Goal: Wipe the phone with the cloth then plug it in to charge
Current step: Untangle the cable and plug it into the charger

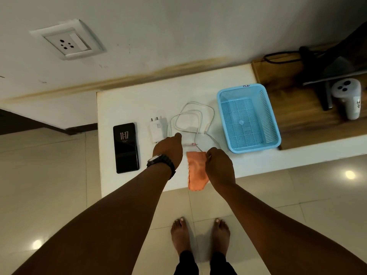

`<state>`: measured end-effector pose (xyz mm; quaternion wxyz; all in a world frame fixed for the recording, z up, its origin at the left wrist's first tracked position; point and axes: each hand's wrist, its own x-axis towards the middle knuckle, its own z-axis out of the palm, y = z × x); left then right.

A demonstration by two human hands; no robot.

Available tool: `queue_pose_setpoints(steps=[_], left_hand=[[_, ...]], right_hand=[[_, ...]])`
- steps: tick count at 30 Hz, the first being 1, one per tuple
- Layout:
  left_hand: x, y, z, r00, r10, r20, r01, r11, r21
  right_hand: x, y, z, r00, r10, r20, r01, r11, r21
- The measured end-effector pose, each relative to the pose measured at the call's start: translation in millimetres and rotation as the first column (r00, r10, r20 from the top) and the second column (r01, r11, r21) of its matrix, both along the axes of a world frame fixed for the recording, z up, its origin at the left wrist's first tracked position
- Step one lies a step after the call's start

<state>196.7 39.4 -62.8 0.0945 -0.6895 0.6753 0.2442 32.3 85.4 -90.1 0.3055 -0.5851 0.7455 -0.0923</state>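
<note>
A black phone [126, 147] lies face up on the white ledge [127, 104], its screen lit and showing 11:17. To its right lies a white charger plug [156, 129] with a looped white cable [190, 120]. My right hand [219, 165] pinches the top edge of an orange cloth [197, 171], which hangs over the ledge's front edge. My left hand [168, 147], with a black watch on the wrist, hovers over the cable next to the charger, fingers pointing away; whether it touches anything is hidden.
A wall socket [67, 41] sits on the white wall up left. An empty blue plastic basket [248, 118] stands right of the cable. Further right, on a wooden surface, are a white controller [349, 98] and dark equipment. My bare feet stand on the tiled floor below.
</note>
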Motion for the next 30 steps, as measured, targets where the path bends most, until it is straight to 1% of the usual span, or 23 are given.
queue_pose_setpoints(steps=[3,7,10,15,18,20,23,25,26,28,30], left_hand=[[-0.6,-7.3,1.2,0.997,0.070,-0.010,-0.070,0.997,-0.042],[-0.6,-11.9,2.2,0.993,0.111,-0.029,-0.112,0.992,-0.062],[2.8,-13.5,-0.1,0.989,0.135,-0.067,-0.141,0.985,-0.095],[7.5,-15.8,-5.6,0.982,0.167,-0.093,-0.177,0.978,-0.109],[9.4,-14.5,-6.1,0.978,0.179,-0.112,-0.191,0.975,-0.116],[9.9,-14.8,-4.7,0.976,0.176,-0.125,-0.192,0.974,-0.123],[10.1,-19.7,1.2,0.956,0.220,-0.195,-0.254,0.952,-0.173],[9.9,-26.2,8.1,0.900,0.282,-0.332,-0.364,0.905,-0.220],[9.9,-30.3,13.4,0.851,0.308,-0.425,-0.432,0.872,-0.233],[9.9,-39.5,28.0,0.731,0.342,-0.590,-0.561,0.794,-0.235],[9.5,-48.2,45.2,0.610,0.346,-0.713,-0.650,0.732,-0.202]], right_hand=[[2.2,-6.1,1.3,0.999,0.019,0.038,-0.018,0.999,-0.039],[3.9,-8.7,-0.4,0.992,0.111,-0.065,-0.113,0.993,-0.030],[6.4,-14.6,0.9,0.986,0.140,-0.088,-0.147,0.987,-0.071],[14.3,-35.1,4.4,0.995,0.084,-0.046,-0.090,0.983,-0.161],[16.5,-42.0,5.9,0.998,0.068,0.015,-0.065,0.984,-0.169],[15.7,-43.2,7.9,0.997,0.068,0.024,-0.062,0.979,-0.195],[12.5,-45.9,8.6,0.999,0.030,0.038,-0.018,0.963,-0.267],[10.7,-49.0,8.0,0.993,-0.029,0.113,0.056,0.969,-0.239],[10.2,-50.9,7.7,0.987,-0.059,0.147,0.089,0.974,-0.209],[10.4,-55.4,8.2,0.974,-0.102,0.203,0.136,0.977,-0.162],[12.8,-62.6,11.5,0.960,-0.136,0.246,0.170,0.978,-0.124]])
